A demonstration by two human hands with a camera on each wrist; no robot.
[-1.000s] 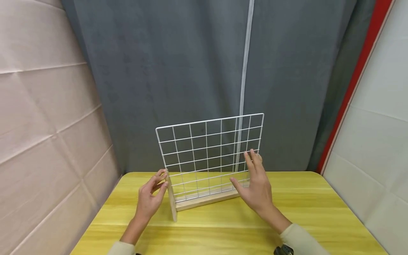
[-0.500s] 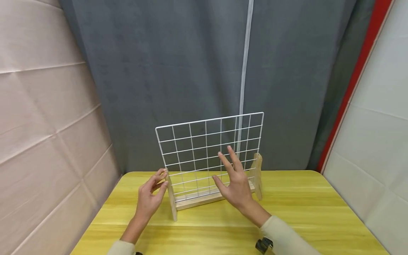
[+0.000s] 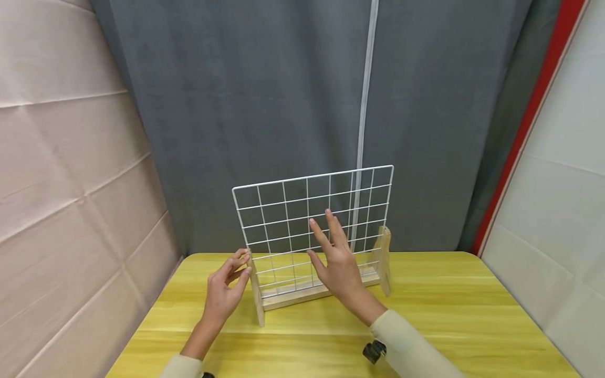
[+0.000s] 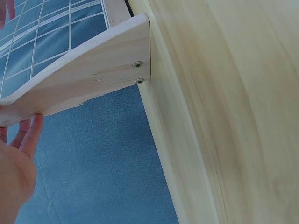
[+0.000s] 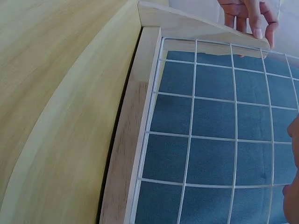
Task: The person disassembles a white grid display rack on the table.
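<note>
Wire grid [image 3: 312, 231] partly hidden behind right hand [image 3: 337, 268].

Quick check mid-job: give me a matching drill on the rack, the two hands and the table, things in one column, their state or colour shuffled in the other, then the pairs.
Things:
1. wire grid
2. left hand
3. right hand
4. table

States:
A. yellow wood grain
B. fingers straight, in front of the grid's middle
C. white, upright in a wooden base
D. at the rack's left wooden end piece

Pairs: 1-C, 2-D, 3-B, 4-A
</note>
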